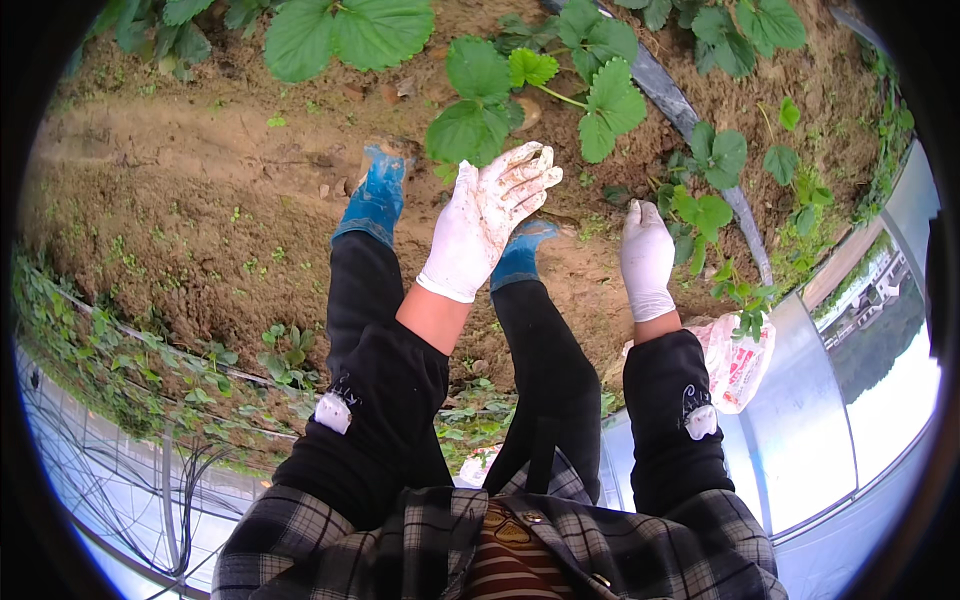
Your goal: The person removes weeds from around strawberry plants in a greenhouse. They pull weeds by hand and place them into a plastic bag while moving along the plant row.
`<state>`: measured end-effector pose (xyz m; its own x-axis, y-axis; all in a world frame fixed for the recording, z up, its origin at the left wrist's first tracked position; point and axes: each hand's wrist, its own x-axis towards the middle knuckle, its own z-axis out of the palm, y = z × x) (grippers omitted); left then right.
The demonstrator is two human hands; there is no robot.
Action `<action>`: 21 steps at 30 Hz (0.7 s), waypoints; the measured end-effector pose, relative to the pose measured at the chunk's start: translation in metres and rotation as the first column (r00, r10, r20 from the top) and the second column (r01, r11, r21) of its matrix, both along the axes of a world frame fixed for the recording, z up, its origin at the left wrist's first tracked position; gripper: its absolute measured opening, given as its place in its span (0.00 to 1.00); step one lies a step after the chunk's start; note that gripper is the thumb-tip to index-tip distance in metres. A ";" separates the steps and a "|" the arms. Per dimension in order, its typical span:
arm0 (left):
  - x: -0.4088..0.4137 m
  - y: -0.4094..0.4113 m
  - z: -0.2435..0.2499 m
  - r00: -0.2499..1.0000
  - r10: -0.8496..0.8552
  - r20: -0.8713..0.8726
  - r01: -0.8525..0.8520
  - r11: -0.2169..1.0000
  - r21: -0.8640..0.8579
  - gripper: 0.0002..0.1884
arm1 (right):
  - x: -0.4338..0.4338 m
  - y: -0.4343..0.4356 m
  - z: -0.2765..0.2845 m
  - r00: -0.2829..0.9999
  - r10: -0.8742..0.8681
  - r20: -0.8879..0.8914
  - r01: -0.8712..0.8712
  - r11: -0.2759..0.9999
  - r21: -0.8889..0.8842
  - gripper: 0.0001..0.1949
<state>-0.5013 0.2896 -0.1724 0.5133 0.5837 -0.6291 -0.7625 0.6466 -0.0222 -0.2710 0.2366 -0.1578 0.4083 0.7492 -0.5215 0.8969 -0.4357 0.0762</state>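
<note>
My left hand (491,214), in a white glove smeared with soil, is held palm up with its fingers apart and nothing on the palm. Just beyond its fingertips grows a strawberry plant (480,112) with broad toothed leaves. My right hand (646,251), gloved too, has its fingers bunched together over the soil. Right beside it are smaller strawberry leaves (705,214) on thin stems. Whether the bunched fingers pinch anything is hidden.
A dark drip hose (675,101) crosses the soil bed (202,202) on the right. My blue-covered feet (375,191) stand in the soil. A white plastic bag (739,360) with red print lies near my right forearm. Leafy plants (135,352) line the left.
</note>
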 end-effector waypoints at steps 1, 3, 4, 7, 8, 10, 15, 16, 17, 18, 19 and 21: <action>0.000 0.000 -0.001 1.000 -0.002 -0.004 0.002 1.000 0.002 0.37 | -0.002 0.003 0.001 1.000 0.020 -0.001 -0.019 1.000 0.020 0.14; 0.000 -0.001 0.000 1.000 0.000 -0.016 0.000 1.000 -0.024 0.37 | -0.005 0.011 0.005 0.999 0.005 0.042 -0.008 0.998 0.067 0.13; 0.001 -0.001 0.000 1.000 0.004 -0.026 -0.005 0.999 -0.052 0.37 | -0.005 0.018 0.008 0.995 0.024 0.094 -0.027 0.999 0.027 0.13; 0.002 -0.002 0.000 1.000 0.007 -0.025 -0.008 0.997 -0.070 0.37 | 0.008 0.022 0.004 0.972 0.151 0.178 -0.143 0.988 -0.053 0.13; 0.002 -0.002 -0.001 1.000 0.007 -0.021 -0.008 0.998 -0.065 0.37 | 0.013 0.023 0.003 0.966 0.188 0.176 -0.179 0.982 -0.061 0.13; 0.001 -0.004 -0.003 1.000 0.004 0.000 -0.004 0.999 -0.032 0.37 | 0.013 0.032 0.005 0.955 0.236 0.182 -0.212 0.967 -0.139 0.12; -0.001 -0.005 -0.002 1.000 -0.006 0.004 0.006 1.000 -0.024 0.37 | 0.020 0.050 -0.004 0.905 0.402 0.141 -0.353 0.892 -0.283 0.07; -0.001 -0.005 -0.002 1.000 -0.002 0.003 0.002 1.000 -0.026 0.37 | 0.022 0.056 -0.006 0.885 0.453 0.111 -0.406 0.866 -0.293 0.06; -0.002 -0.006 -0.002 1.000 0.002 0.001 -0.002 1.000 -0.028 0.37 | 0.023 0.062 -0.008 0.862 0.501 0.080 -0.458 0.836 -0.301 0.06; -0.002 -0.005 -0.001 1.000 0.007 -0.008 -0.007 0.999 -0.049 0.38 | 0.022 0.069 -0.008 0.853 0.516 0.076 -0.464 0.818 -0.341 0.06; 0.000 -0.004 0.000 1.000 0.011 -0.017 -0.013 0.997 -0.070 0.38 | 0.024 0.073 -0.008 0.839 0.542 0.049 -0.491 0.793 -0.360 0.06; 0.001 -0.002 0.001 1.000 0.019 -0.024 -0.022 0.995 -0.098 0.39 | 0.030 0.081 -0.007 0.808 0.589 -0.009 -0.544 0.740 -0.394 0.06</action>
